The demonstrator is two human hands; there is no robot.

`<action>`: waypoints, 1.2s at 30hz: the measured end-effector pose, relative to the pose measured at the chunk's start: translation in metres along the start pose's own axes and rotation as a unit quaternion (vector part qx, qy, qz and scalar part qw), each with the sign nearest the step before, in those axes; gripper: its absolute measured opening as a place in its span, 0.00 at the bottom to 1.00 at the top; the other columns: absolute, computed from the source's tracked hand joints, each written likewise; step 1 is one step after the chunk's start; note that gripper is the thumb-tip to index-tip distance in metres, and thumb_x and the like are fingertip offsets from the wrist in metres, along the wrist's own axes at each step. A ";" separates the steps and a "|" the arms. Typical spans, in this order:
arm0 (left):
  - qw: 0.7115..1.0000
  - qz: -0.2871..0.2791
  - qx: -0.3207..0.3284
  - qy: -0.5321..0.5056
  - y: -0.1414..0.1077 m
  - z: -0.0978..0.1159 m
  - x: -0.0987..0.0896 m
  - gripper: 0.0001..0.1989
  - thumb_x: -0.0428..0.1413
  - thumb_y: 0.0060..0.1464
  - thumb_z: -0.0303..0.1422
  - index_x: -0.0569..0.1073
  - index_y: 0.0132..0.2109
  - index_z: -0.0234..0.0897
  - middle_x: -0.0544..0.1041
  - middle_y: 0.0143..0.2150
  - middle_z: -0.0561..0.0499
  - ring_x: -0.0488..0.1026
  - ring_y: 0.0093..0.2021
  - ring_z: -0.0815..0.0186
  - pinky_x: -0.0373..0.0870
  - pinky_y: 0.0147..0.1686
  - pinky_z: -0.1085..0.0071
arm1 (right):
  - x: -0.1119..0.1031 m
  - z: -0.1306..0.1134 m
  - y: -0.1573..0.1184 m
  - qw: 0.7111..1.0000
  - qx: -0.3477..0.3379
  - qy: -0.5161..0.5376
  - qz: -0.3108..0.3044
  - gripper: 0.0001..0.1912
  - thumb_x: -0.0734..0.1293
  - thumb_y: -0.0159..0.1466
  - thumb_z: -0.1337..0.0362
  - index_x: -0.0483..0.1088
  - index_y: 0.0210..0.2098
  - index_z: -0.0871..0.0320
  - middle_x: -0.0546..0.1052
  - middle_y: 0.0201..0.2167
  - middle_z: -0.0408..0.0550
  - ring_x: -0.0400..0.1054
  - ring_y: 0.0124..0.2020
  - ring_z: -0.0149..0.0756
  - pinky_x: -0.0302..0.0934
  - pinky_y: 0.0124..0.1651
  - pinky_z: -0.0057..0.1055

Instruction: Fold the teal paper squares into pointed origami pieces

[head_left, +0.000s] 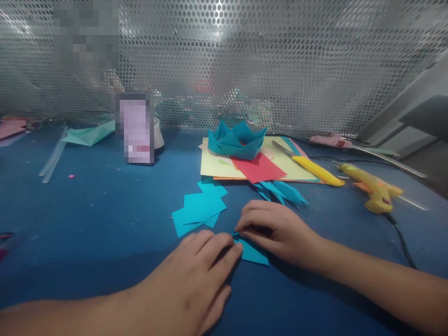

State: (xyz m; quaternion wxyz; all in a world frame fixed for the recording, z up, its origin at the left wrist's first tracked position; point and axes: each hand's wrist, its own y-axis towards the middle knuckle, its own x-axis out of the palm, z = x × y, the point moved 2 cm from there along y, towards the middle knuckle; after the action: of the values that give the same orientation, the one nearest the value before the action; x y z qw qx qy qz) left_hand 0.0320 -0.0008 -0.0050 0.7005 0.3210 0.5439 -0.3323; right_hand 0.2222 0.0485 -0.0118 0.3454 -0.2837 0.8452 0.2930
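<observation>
1. Your paper point(255, 255), a small blue sheet, lies on the tabletop point(105, 252) at the lower centre of the frame, partly covered by your fingers.
2. Your right hand point(276, 228) has thumb and fingertips drawn together, pinching the paper's upper left edge.
3. Your left hand point(199, 266) has its fingers bent, tips at the paper's left end; you cannot tell whether it grips any of it.
4. Just beyond your left hand, near the centre, overlapping blue squares point(203, 207) take up space; folded pieces point(283, 191) crowd the area just above your right hand.
5. Above these sits a sheet stack point(220, 169), bearing a blue crown point(238, 144) and a red sheet point(259, 168). A yellow knife point(318, 170) lies across its right edge, blade on the stack.
6. At right, you have a yellow glue gun point(376, 186), its cord point(401, 240) trailing down near your right forearm.
7. At upper left stand a blurred phone point(138, 133) and, beside it, a white cup-like thing point(158, 135).
</observation>
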 end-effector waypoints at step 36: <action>0.999 -0.012 0.035 -0.009 0.002 0.002 -0.007 0.17 0.49 0.57 0.27 0.69 0.52 0.30 0.71 0.48 0.44 0.67 0.42 0.58 0.71 0.44 0.60 | 0.001 -0.001 -0.002 1.000 -0.017 -0.016 0.000 0.07 0.62 0.65 0.71 0.72 0.37 0.59 0.72 0.32 0.47 0.66 0.33 0.31 0.60 0.35 0.25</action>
State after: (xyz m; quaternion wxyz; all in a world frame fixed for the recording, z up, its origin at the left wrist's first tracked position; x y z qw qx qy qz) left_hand 0.0333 -0.0002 0.0021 0.6893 0.3357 0.5299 -0.3625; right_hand 0.2224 0.0464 -0.0129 0.3540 -0.2847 0.8343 0.3122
